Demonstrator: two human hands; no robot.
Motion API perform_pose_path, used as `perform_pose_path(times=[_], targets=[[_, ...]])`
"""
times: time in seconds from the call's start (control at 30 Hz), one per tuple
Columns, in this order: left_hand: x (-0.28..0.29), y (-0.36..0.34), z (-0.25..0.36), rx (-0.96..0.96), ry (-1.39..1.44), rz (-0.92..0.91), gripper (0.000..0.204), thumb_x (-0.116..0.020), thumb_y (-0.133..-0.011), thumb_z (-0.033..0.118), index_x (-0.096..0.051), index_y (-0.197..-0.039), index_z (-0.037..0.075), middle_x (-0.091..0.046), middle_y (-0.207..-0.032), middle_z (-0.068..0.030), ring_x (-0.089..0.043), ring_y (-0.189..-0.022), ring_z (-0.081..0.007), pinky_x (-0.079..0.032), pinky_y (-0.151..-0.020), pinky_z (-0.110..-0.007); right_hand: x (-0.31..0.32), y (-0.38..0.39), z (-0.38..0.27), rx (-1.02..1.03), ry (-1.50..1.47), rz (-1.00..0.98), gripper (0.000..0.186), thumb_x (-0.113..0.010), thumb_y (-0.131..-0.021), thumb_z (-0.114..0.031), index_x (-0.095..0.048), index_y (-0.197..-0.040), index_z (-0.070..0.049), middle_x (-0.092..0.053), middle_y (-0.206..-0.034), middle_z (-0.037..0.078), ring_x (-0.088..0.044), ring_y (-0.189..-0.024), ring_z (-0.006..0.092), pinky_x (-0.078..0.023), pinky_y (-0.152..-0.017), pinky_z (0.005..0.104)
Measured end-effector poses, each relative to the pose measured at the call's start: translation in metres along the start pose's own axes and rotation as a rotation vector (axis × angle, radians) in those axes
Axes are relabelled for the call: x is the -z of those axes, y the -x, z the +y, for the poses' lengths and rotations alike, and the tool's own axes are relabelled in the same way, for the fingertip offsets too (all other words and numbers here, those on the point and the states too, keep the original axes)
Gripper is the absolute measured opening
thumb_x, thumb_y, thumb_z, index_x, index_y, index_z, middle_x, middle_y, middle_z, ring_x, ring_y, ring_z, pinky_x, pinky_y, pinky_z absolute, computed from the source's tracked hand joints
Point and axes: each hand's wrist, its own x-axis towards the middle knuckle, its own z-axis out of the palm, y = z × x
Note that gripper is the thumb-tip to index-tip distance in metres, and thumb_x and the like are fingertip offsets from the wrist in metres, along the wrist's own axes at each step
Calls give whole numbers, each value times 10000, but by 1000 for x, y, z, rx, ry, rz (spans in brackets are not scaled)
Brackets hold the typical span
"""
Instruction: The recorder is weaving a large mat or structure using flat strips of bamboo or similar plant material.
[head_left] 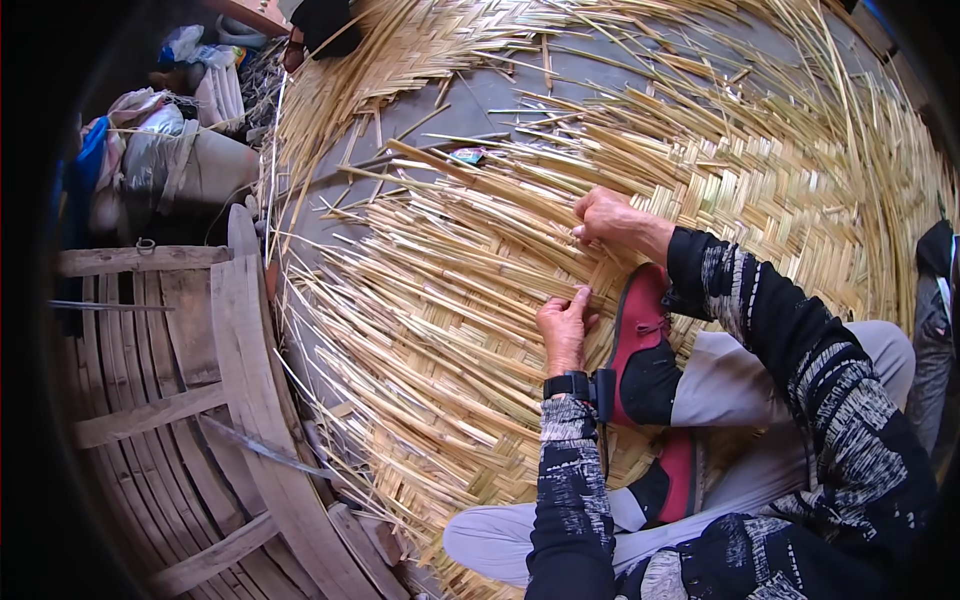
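Observation:
A large woven reed mat [745,205] spreads across the floor under me, with long loose strip ends [430,260] fanning out to the left. My left hand [565,325] is low over these ends, its thumb and fingers closed together on a reed strip close to the toe of my red and black shoe [640,335]. Farther out, my right hand [610,217] is curled with its fingertips down on the strips at the edge of the tight weave. A strip appears pinched there, partly hidden by the fingers.
A slatted wooden frame [250,350] stands at the left, with a long thin blade-like piece [262,445] across it. Bags and bundles [160,150] are piled behind it. Another woven piece [430,45] lies at the far side, beside a dark object [330,25]. Loose reeds litter the grey floor [490,100].

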Motion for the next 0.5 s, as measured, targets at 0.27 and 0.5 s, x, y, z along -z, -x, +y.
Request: perform_pose_path(times=[0.27, 0.5], targets=[[-1, 3, 1, -4, -7, -15, 136, -670, -768, 130, -598, -788, 17, -641, -790, -67, -607, -653, -112, -518, -495, -226, 4, 6, -9, -122, 7, -7, 231, -696, -706, -245, -615, -664, -33, -585, -617, 124, -556, -594, 245, -433, -570, 368], [-2, 4, 0, -1, 20, -16, 137, -671, -767, 124, -597, -788, 11, -626, -748, -52, -591, -620, -105, -516, -488, -225, -2, 6, -6, -156, -46, 41, 257, -713, -684, -193, -556, -573, -22, -512, -504, 81, -482, -524, 136, -384, -510, 345]])
